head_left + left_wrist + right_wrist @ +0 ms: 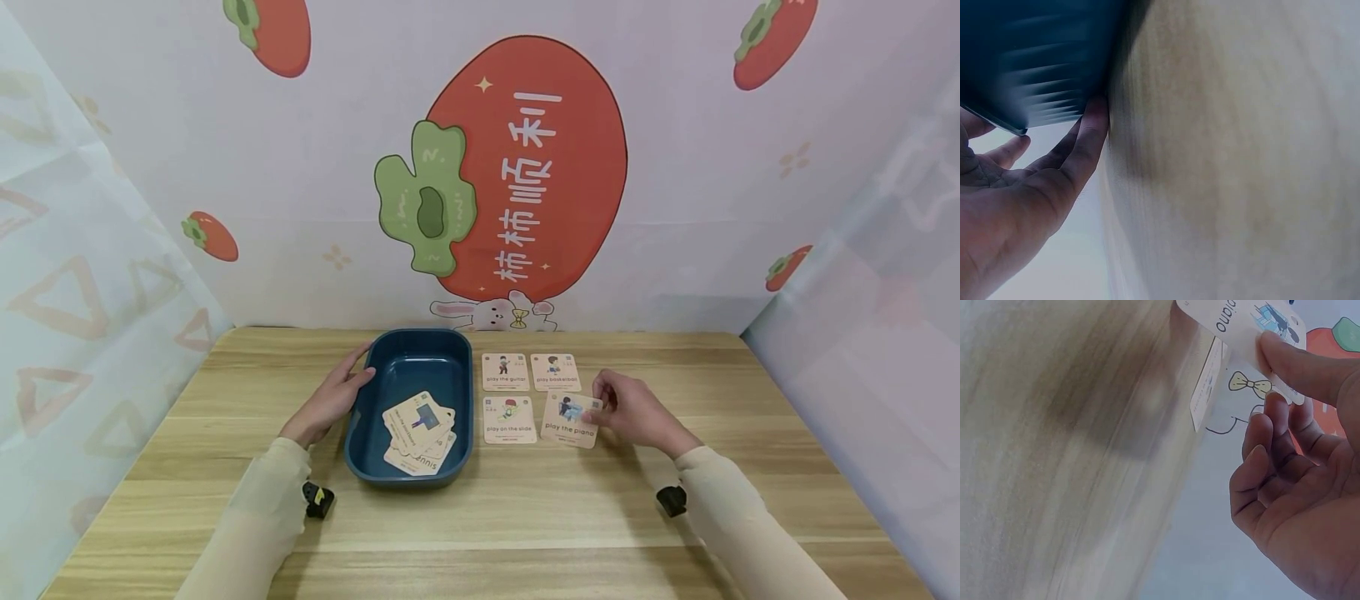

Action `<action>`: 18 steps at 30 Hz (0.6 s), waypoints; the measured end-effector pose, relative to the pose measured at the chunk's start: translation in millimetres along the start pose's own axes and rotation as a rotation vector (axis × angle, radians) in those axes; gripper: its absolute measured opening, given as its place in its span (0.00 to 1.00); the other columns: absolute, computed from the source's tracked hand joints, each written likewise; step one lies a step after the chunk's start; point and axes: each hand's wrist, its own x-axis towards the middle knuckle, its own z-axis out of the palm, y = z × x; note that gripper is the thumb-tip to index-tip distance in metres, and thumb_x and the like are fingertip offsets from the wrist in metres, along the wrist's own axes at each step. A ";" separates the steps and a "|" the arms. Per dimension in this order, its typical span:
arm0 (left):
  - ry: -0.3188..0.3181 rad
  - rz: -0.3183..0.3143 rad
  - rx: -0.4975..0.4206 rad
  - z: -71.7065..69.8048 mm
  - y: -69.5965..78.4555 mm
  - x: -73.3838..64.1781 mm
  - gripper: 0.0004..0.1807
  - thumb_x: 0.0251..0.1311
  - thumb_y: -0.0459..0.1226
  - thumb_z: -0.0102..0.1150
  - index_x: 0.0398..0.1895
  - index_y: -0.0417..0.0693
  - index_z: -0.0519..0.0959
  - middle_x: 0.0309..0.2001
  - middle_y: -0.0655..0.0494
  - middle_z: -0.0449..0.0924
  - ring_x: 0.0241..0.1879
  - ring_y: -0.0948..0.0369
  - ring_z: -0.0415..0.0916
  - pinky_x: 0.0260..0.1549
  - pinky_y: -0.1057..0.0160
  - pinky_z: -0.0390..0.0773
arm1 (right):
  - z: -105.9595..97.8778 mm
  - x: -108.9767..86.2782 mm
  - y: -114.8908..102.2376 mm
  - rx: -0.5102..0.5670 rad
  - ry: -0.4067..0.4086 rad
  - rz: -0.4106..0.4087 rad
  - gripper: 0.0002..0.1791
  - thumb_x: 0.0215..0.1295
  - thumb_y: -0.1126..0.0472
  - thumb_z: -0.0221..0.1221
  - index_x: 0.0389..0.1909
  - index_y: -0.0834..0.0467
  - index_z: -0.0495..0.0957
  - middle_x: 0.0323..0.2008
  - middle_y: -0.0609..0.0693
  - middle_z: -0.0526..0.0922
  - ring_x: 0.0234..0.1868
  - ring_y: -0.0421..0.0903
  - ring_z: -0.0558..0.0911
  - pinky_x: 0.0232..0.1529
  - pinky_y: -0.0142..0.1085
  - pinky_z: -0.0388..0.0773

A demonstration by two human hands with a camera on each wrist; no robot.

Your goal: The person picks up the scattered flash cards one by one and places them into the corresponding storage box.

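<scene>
Against the left side of the blue tray (pixel 408 367), laid the left hand (pixel 330 406) with fingers extended along the outer wall and thumb at the rim, not clenched. Saw loose cards (pixel 416 425) overlapping inside, toward the near end. Just right of the tray, found the guitar card (pixel 506 373) behind the slide card (pixel 510 421), then the basketball card (pixel 556 374) in the far row. Directly in front of that, pinched the piano card (pixel 562 427) by its right side with the right hand (pixel 636 408), thumb on the printed face. Held it tilted, longer axis running roughly side to side, immediately left of the right hand, well apart from the left. Could not make out any table contact.
</scene>
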 end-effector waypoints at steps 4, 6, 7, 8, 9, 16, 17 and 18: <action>0.001 -0.003 0.004 -0.1 0.8 -0.8 0.34 0.82 0.43 0.38 0.83 0.51 0.41 0.76 0.31 0.51 0.71 0.34 0.60 0.65 0.34 0.63 | -2.0 -0.3 -2.7 -0.011 0.003 0.006 0.16 0.59 0.66 0.72 0.32 0.59 0.71 0.26 0.49 0.70 0.29 0.45 0.69 0.28 0.34 0.65; 0.000 -0.005 0.003 -0.2 1.1 -1.2 0.34 0.82 0.43 0.38 0.83 0.51 0.41 0.76 0.31 0.52 0.71 0.34 0.60 0.65 0.34 0.63 | -2.8 -0.8 -3.5 -0.020 0.006 0.003 0.15 0.60 0.66 0.72 0.31 0.59 0.71 0.26 0.49 0.70 0.29 0.45 0.69 0.28 0.34 0.66; 0.000 -0.005 0.003 -0.2 1.2 -1.3 0.34 0.82 0.43 0.38 0.83 0.51 0.41 0.76 0.31 0.52 0.71 0.34 0.60 0.65 0.34 0.63 | -3.1 -1.1 -3.7 -0.025 0.007 0.001 0.15 0.60 0.66 0.72 0.31 0.58 0.71 0.26 0.49 0.70 0.29 0.45 0.69 0.28 0.34 0.66; -0.001 -0.005 0.002 -0.2 1.3 -1.3 0.34 0.82 0.43 0.38 0.83 0.51 0.41 0.76 0.30 0.52 0.70 0.34 0.60 0.65 0.34 0.64 | -3.4 -1.4 -3.8 -0.030 0.008 -0.003 0.15 0.61 0.66 0.71 0.31 0.58 0.71 0.26 0.48 0.71 0.29 0.45 0.69 0.28 0.34 0.66; -0.001 -0.005 0.000 -0.2 1.3 -1.3 0.34 0.82 0.43 0.38 0.83 0.51 0.41 0.76 0.30 0.53 0.70 0.34 0.60 0.65 0.34 0.64 | -3.7 -1.8 -4.1 -0.035 0.010 -0.006 0.15 0.61 0.66 0.71 0.31 0.58 0.71 0.26 0.48 0.71 0.29 0.45 0.69 0.28 0.34 0.66; -0.003 0.001 -0.003 -0.3 0.9 -1.2 0.34 0.82 0.44 0.38 0.83 0.51 0.41 0.76 0.30 0.52 0.70 0.34 0.60 0.64 0.34 0.64 | -5.6 -3.6 -6.9 -0.061 0.022 -0.032 0.09 0.64 0.64 0.69 0.32 0.59 0.77 0.28 0.47 0.74 0.30 0.44 0.71 0.29 0.36 0.70; -0.002 0.000 -0.003 -0.3 1.0 -1.3 0.34 0.82 0.44 0.38 0.83 0.51 0.41 0.76 0.30 0.52 0.70 0.34 0.60 0.64 0.34 0.64 | -5.9 -3.5 -7.2 -0.067 0.025 -0.038 0.08 0.65 0.65 0.68 0.32 0.60 0.78 0.28 0.47 0.75 0.30 0.44 0.72 0.29 0.36 0.70; -0.002 -0.001 -0.004 -0.2 1.1 -1.4 0.34 0.82 0.44 0.39 0.83 0.51 0.41 0.76 0.30 0.52 0.70 0.34 0.60 0.64 0.34 0.64 | -6.1 -3.5 -7.5 -0.072 0.026 -0.047 0.06 0.65 0.65 0.68 0.32 0.60 0.79 0.28 0.47 0.76 0.30 0.44 0.72 0.29 0.36 0.71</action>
